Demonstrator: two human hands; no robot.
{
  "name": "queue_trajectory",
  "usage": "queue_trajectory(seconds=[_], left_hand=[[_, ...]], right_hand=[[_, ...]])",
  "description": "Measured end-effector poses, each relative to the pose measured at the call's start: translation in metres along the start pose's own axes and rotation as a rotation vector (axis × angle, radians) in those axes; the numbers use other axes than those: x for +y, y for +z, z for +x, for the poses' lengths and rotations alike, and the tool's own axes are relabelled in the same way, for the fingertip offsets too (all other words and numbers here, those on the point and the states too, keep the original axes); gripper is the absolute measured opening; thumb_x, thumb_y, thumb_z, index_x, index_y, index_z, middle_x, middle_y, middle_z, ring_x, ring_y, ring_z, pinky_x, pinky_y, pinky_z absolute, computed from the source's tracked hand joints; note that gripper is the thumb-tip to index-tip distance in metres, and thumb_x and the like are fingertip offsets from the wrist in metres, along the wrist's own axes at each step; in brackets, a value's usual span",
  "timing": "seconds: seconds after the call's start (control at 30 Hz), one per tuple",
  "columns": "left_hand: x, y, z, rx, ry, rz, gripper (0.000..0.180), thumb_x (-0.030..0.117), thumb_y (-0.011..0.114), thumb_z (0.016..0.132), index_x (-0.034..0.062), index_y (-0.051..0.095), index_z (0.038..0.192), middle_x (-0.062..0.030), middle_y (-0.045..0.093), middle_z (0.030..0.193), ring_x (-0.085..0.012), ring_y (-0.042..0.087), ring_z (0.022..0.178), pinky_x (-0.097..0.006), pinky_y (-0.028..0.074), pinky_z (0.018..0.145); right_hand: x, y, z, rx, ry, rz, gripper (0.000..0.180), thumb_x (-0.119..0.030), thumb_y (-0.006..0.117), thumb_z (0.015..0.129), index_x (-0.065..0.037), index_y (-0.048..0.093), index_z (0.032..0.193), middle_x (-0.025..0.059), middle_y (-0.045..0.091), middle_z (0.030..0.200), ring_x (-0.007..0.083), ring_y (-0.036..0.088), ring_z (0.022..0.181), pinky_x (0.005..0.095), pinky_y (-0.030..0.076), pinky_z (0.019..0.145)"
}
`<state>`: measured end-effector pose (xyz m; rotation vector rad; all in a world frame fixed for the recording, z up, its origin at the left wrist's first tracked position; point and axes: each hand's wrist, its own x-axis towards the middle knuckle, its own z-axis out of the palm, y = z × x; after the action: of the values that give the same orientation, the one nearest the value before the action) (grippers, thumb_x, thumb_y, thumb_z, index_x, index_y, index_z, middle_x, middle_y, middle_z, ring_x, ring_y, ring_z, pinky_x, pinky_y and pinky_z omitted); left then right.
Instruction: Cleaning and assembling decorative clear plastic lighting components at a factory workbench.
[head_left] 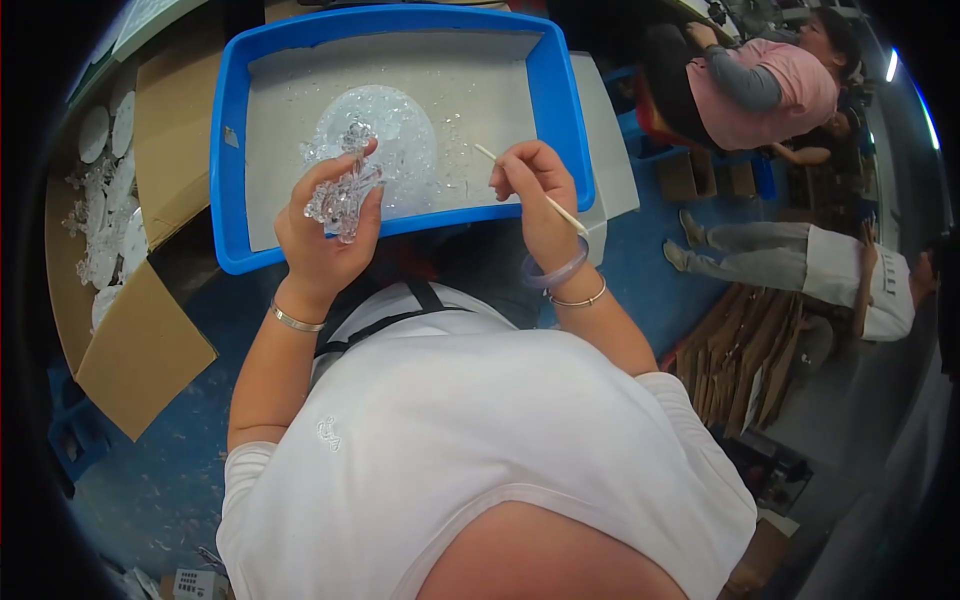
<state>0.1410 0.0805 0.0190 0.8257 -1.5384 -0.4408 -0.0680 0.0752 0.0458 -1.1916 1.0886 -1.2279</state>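
Note:
My left hand (pixel 322 245) is closed around a cluster of clear, glittering plastic pieces (pixel 340 203), held up over the near side of a blue tray (pixel 222 150). Between the fingers of my right hand (pixel 542 190) is a thin pale wooden stick (pixel 566 215), its tip pointing up and left over the tray's right part. The two hands are apart, and the stick does not touch the cluster. Behind my left hand a round whitish disc (pixel 405 120) with a shiny, bumpy surface lies in the tray. Tiny clear bits (pixel 455 150) are scattered around it.
An open cardboard box (pixel 175 130) at the left holds several clear discs and clusters (pixel 108 200). On the right sit a person in pink (pixel 765 95) and, farther along, a person in white (pixel 835 270). Flattened cardboard (pixel 735 345) is stacked near them on the blue floor.

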Motion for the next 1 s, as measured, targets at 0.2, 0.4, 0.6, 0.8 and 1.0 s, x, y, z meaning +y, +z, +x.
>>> queue_trajectory(seconds=[0.2,0.4,0.6,0.8,1.0], left_hand=[[0.0,0.001,0.001,-0.016,-0.052,-0.04,0.042,-0.002,0.062,0.072,0.0032,0.043,0.109,-0.019,0.059,0.099,-0.0265,0.058,0.096,-0.028,0.048,0.077],[0.0,-0.002,0.003,-0.061,-0.12,0.03,0.046,0.004,0.067,0.071,0.0052,0.044,0.111,-0.0157,0.059,0.102,-0.0237,0.059,0.094,-0.027,0.048,0.077],[0.006,0.002,0.014,-0.073,-0.214,-0.055,0.055,0.011,0.072,0.068,0.0062,0.043,0.115,-0.0131,0.058,0.101,-0.0198,0.059,0.093,-0.027,0.048,0.077],[0.003,0.003,0.01,-0.105,-0.238,0.013,0.054,0.012,0.071,0.068,0.0072,0.043,0.115,-0.0132,0.058,0.101,-0.0217,0.06,0.09,-0.027,0.049,0.075],[0.014,0.004,0.013,-0.221,-0.142,0.202,0.055,0.007,0.07,0.068,0.0055,0.038,0.113,-0.0138,0.056,0.101,-0.0212,0.057,0.094,-0.028,0.047,0.078]], right_hand=[[0.001,0.002,0.001,0.005,0.001,-0.17,0.009,-0.01,0.054,0.081,-0.005,0.054,0.089,0.0012,0.055,0.076,0.0059,0.049,0.067,0.0181,0.041,0.059],[0.001,-0.001,0.003,-0.023,-0.062,-0.236,0.015,-0.012,0.052,0.083,-0.005,0.055,0.096,0.0021,0.057,0.081,0.006,0.049,0.067,0.018,0.041,0.06],[-0.01,0.002,0.003,0.009,-0.048,-0.21,0.019,-0.017,0.043,0.09,-0.004,0.057,0.094,0.0045,0.059,0.086,0.0058,0.049,0.068,0.0184,0.041,0.06],[-0.006,0.005,0.005,0.019,-0.167,-0.309,0.025,-0.022,0.04,0.091,-0.004,0.057,0.095,0.0058,0.061,0.082,0.0069,0.05,0.064,0.0186,0.042,0.06],[-0.024,0.012,0.002,0.009,-0.195,-0.294,0.025,-0.022,0.038,0.092,-0.004,0.055,0.094,0.0067,0.062,0.076,0.0073,0.05,0.063,0.0187,0.042,0.062]])
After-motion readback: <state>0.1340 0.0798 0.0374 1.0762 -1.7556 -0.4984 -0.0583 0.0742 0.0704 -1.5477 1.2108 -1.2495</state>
